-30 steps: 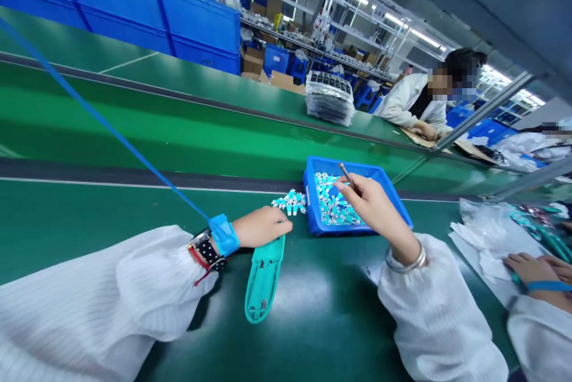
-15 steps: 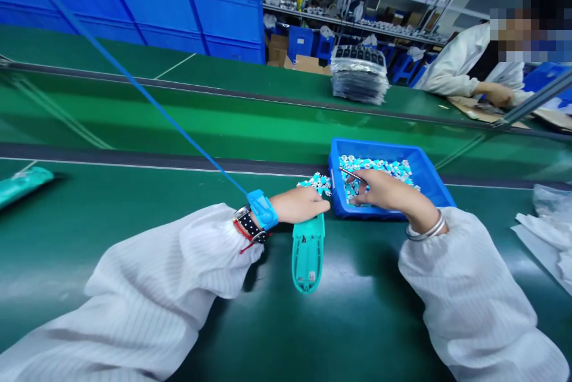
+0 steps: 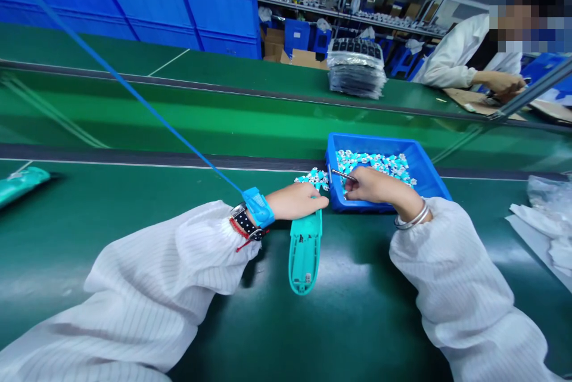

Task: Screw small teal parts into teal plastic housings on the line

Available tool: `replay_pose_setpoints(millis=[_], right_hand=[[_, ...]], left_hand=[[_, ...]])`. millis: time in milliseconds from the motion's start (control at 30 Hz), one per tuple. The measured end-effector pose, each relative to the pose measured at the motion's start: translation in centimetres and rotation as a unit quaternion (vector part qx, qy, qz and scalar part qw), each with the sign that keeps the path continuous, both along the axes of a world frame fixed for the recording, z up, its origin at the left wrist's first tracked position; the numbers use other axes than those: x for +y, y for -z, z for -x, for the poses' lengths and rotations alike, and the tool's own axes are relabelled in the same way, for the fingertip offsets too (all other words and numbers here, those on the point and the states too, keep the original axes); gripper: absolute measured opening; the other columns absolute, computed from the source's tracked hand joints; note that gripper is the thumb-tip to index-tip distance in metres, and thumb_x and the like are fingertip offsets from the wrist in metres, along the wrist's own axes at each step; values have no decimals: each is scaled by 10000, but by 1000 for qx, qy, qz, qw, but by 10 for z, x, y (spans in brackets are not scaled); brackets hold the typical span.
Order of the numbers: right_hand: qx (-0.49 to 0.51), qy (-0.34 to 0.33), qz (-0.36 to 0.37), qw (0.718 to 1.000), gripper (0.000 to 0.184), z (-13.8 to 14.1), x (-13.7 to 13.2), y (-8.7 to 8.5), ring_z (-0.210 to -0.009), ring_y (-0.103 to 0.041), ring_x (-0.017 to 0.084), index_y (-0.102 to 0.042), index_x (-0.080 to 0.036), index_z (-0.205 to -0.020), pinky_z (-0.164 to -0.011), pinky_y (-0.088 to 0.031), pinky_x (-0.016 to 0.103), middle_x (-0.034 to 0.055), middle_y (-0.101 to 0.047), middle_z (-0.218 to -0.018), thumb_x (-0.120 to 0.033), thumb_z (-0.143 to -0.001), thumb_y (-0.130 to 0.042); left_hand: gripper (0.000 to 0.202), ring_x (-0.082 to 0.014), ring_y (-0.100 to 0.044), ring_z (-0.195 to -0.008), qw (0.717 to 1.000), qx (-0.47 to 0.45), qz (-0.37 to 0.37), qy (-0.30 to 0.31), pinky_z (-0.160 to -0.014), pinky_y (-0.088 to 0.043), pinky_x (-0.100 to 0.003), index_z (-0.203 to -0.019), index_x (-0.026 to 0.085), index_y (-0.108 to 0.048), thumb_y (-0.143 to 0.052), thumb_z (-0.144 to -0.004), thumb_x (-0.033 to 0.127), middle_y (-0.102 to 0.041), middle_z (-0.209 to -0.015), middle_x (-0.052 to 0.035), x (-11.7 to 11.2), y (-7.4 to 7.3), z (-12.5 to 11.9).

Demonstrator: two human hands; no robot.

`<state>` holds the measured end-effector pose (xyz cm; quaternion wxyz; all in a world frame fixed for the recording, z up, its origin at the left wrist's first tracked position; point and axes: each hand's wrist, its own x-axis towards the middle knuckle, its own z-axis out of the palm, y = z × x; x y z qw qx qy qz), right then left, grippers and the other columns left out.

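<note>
My left hand is closed on the upper end of a teal plastic housing, whose open, ribbed inside faces up. Around that wrist sit a blue wrist strap with a cord and a dark dotted watch band. My right hand is at the near left part of a blue bin, fingers pinched together. A thin dark metal tool, perhaps tweezers, sticks out leftward from it. Small white-and-teal parts fill part of the bin. More loose parts lie on the table beyond my left hand.
A teal piece lies far left. White sheets and clear plastic bags rest at the right. Past the green divider stand stacked bagged trays and blue crates. A co-worker's hand is at work over cardboard.
My right hand has shifted slightly left within the bin, its fingers drawn closer together, and the metal tool now points more to the left. My left hand still holds the housing.
</note>
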<state>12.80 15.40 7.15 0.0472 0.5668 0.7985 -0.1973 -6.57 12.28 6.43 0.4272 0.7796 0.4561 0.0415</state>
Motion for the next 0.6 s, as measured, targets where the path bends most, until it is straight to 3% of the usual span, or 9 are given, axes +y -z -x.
replay_pose_setpoints(millis=[133,233,333,400,500,600], right_hand=[[41,16,-28,999,70,-6,2,-9,-587,-545,138,-596,-152,-634,-533,-363,237,13,-608,-600,-204,-676,-617],[74,56,-67,993,109,-13,2,-23,-616,-554,148,-609,-142,-665,-551,-377,250,33,-628,-647,-247,-689,-625],[146,88,-84,982,156,-16,-6,-36,-655,-567,152,-625,-135,-714,-571,-402,252,42,-645,-717,-284,-676,-654],[225,79,-78,968,193,-14,-14,-42,-651,-558,147,-622,-138,-707,-576,-402,253,28,-633,-703,-308,-645,-689],[298,12,-24,954,224,-7,-29,-45,-618,-521,121,-611,-142,-692,-558,-375,240,-1,-599,-655,-344,-650,-697],[308,-41,43,949,195,2,-41,-44,-570,-477,90,-606,-142,-701,-531,-340,219,-26,-563,-615,-328,-705,-663]], left_hand=[[442,-68,-240,-440,997,-63,36,4,-437,-180,-244,-500,173,-318,-451,-823,442,-246,-464,58,-2,-2,4],[477,-45,-269,-434,980,-156,121,-10,-427,-195,-214,-508,155,-377,-591,-722,524,-301,-467,72,-2,-3,11],[430,-74,-491,-508,919,-273,275,-69,-490,-369,-209,-603,131,-483,-728,-597,484,-525,-579,27,-5,-1,16],[412,-138,-610,-630,866,-343,349,-103,-612,-480,-283,-654,125,-501,-770,-567,424,-611,-696,-20,-9,0,15],[361,-144,-628,-593,832,-404,349,-149,-657,-518,-333,-670,131,-480,-764,-605,343,-587,-624,16,-17,-2,10],[327,-121,-591,-481,839,-422,301,-164,-536,-505,-273,-819,143,-519,-734,-647,320,-535,-548,59,-26,-7,3]])
